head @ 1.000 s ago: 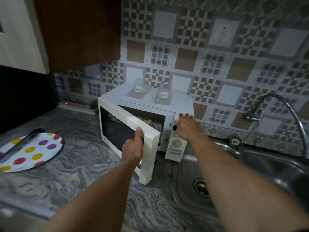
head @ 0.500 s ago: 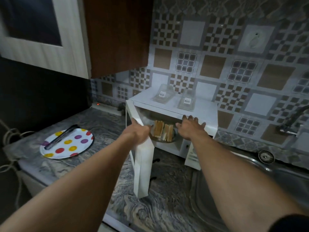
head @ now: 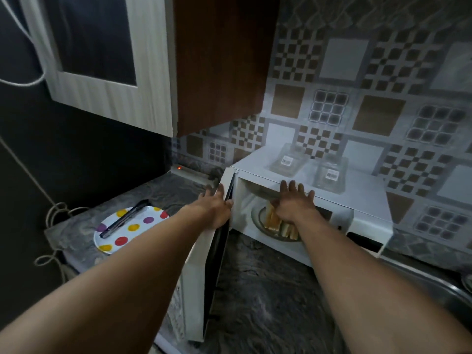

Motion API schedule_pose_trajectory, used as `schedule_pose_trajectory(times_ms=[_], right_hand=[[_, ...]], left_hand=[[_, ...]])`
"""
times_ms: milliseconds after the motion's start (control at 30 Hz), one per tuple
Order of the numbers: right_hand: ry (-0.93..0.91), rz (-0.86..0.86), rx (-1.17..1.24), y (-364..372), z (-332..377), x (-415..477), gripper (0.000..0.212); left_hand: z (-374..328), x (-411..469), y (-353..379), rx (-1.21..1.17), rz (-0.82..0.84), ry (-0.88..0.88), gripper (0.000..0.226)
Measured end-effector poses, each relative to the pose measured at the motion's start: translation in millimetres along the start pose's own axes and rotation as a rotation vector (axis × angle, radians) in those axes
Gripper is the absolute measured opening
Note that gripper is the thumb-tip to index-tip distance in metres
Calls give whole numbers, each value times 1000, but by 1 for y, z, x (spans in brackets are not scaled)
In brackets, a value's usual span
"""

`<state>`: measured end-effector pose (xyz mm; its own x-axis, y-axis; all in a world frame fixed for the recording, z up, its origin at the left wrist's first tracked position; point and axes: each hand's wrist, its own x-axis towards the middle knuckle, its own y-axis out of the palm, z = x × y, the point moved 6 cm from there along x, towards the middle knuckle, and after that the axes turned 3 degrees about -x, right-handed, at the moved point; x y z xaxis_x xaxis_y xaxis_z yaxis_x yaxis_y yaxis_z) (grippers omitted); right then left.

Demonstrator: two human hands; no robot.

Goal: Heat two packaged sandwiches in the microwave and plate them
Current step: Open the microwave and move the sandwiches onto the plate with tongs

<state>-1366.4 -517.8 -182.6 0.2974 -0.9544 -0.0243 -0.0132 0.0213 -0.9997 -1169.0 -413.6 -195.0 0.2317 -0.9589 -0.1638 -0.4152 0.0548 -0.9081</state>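
Sandwiches (head: 277, 223), unwrapped and standing on edge, sit on the glass turntable (head: 256, 218) inside the white microwave (head: 362, 200). Its door (head: 201, 277) is swung wide towards me, and the left hand (head: 217, 208) grips the door's top edge with fingers curled over it. The right hand (head: 295, 204) reaches into the opening with fingers straight and spread above the sandwiches; whether the palm touches them I cannot tell. Two clear packages (head: 287, 159) lie on the microwave's top. Off to the left on the marbled counter (head: 268, 302), a polka-dot plate (head: 139, 217) carries black tongs (head: 122, 219).
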Motion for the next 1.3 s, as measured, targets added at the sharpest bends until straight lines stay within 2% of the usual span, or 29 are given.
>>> schedule_pose_trajectory(times_ms=[100,233,433,600,867,933,1000,1100,1300], right_hand=[[5,14,-13,2,15,10,70],[-1,33,-12,1,33,21,70],[38,37,-2,1,55,29,68],[90,34,17,3,58,30,67],[118,61,34,-1,64,27,70],[126,65,42,-6,67,28,70],[110,47,64,-15,78,30,69],[84,19,101,-31,101,27,67],[22,-3,167,-55,160,23,62]], left_hand=[[8,8,-9,-48,15,8,86],[13,16,-19,-45,77,36,62],[23,28,-29,11,61,105,59],[38,41,-32,54,25,181,63],[41,44,-34,62,63,203,57],[43,45,-33,45,93,200,68],[47,44,-38,31,54,198,80],[53,32,-53,-13,-28,188,63],[103,23,-90,-13,-125,147,65]])
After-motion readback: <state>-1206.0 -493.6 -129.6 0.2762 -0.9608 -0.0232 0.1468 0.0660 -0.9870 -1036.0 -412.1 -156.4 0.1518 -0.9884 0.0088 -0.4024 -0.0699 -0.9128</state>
